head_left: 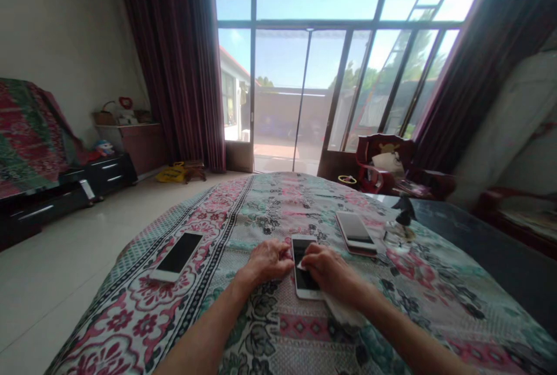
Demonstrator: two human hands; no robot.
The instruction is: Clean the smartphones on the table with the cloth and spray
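Note:
A white smartphone with a dark screen lies flat on the patterned cloth in front of me. Against its left edge rest the curled fingers of my left hand, holding it there. My right hand is over the screen, its fingers closed on a thin white cloth. A small white tip of it shows at the fingertips on the glass, and the rest trails below the palm. Part of the screen is hidden under my right hand.
On the left of the patterned tablecloth lies another white smartphone. To the right are a phone-like white device and a clear glass object with a dark top. A wooden chair stands beyond.

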